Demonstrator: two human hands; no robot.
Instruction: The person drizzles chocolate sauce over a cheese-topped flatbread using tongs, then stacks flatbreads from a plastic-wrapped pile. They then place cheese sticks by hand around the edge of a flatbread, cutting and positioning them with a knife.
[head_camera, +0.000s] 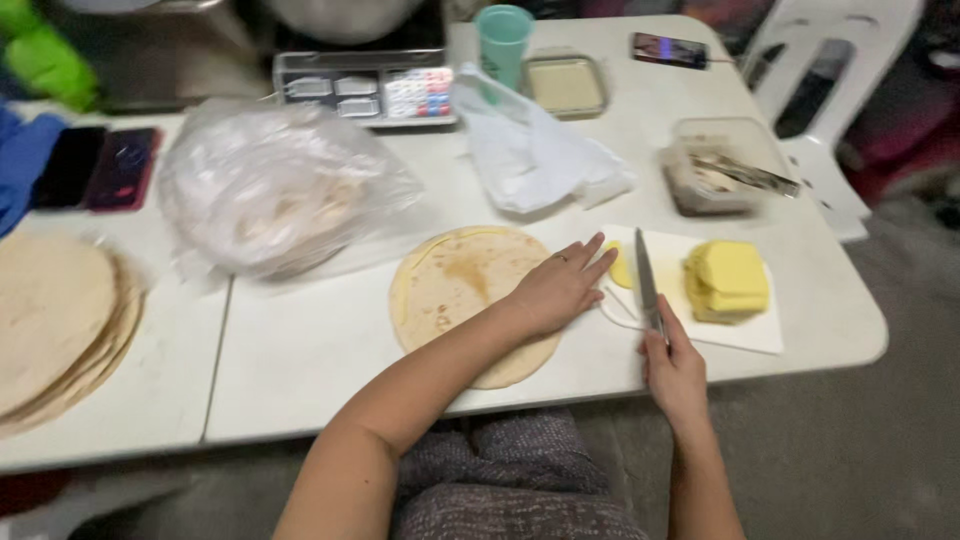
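Observation:
My left hand (558, 288) lies flat with fingers together on the right edge of a round tortilla (455, 285) spread on the white table (300, 350). Its fingertips reach a small yellow cheese piece (621, 268) on the white cutting board (740, 335). My right hand (674, 368) grips the handle of a knife (645, 280), whose blade points away from me along the board's left side. A stack of yellow cheese slices (728, 282) sits on the board to the right of the blade.
A plastic bag of tortillas (280, 190) lies left of centre, a bare tortilla stack (55, 320) at far left. Behind are a scale (365, 88), green cup (502, 42), crumpled white plastic (530, 150), a clear container with tongs (725, 165), phones (95, 165) and a white chair (830, 70).

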